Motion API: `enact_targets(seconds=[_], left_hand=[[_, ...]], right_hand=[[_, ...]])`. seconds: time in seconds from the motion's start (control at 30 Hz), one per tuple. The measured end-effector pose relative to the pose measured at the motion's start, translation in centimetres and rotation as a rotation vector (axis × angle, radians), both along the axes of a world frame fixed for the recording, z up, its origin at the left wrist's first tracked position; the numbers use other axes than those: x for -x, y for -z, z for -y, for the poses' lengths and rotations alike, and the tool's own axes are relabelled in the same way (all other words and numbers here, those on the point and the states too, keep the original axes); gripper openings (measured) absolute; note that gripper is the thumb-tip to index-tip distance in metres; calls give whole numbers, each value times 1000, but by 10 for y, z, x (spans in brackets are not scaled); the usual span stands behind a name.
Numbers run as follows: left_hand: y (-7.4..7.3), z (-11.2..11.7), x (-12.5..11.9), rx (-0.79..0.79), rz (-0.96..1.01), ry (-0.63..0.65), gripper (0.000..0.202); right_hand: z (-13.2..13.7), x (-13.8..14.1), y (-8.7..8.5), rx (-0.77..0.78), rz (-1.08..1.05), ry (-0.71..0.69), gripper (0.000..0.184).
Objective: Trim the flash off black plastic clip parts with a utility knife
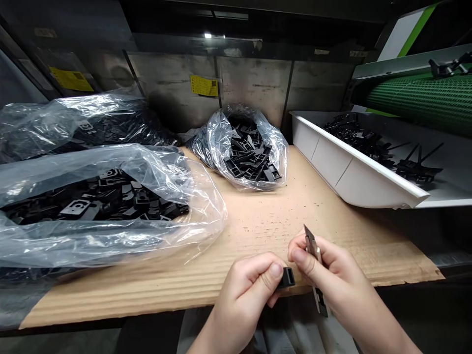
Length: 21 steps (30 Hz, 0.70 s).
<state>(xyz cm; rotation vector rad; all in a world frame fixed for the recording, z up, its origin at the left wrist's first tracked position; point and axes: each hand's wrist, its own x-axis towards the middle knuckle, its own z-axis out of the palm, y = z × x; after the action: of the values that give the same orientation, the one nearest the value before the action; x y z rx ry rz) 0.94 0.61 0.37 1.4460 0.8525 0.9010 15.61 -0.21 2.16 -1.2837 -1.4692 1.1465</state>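
Note:
Near the front edge of the cardboard, my left hand (254, 280) pinches a small black plastic part (287, 278) between thumb and fingers. Only its end shows; the rest is hidden in the hand. Just to the right, my right hand (328, 265) is closed around a utility knife (312, 246). The knife's blade points up and away from me, and its tail end sticks out below the palm. Blade and black part are apart, with the two hands close together.
Clear plastic bags of black parts lie at left (110, 236) and back centre (258, 182). A white tray (361, 182) with black pieces stands at right, beneath a green conveyor belt (424, 101). Cardboard (258, 221) covers the table; a metal wall (250, 83) rises behind.

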Motion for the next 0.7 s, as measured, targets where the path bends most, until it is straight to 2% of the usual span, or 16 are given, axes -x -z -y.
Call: enact_targets(seconds=[0.17,0.23,0.3,0.37,0.43,0.53,0.57,0.6,0.63,0.7], left_hand=[[3,-1,-1,-32,-33,-9,43],[4,1,0,-55,-32,-18,41],[2,4,2,-82,-60,-38,37],[-7,4,6,-150,-149,-52,27],[-24,-5,10,-307,-278,-32,21],[-59,-42,11,-609,-518,-36,22],[-70,-61,10,-688,-645,-107,24],[-80,-82,9,-752,-793,-233,25],[-87,-103,8,-776,-842,-323,31],[-96,-140,10,-788,-916,-407,49]], right_hand=[[1,-7,2,52,-123,-55,39],[3,-11,3,46,-128,-36,40],[5,-16,5,46,-123,79,30],[6,-24,11,73,-144,228,19],[4,-33,20,137,-220,278,24],[1,-40,32,188,-334,197,24],[0,-41,34,179,-342,187,23],[0,-41,36,161,-339,190,23],[0,-41,37,147,-330,197,24],[0,-42,37,152,-322,197,30]])
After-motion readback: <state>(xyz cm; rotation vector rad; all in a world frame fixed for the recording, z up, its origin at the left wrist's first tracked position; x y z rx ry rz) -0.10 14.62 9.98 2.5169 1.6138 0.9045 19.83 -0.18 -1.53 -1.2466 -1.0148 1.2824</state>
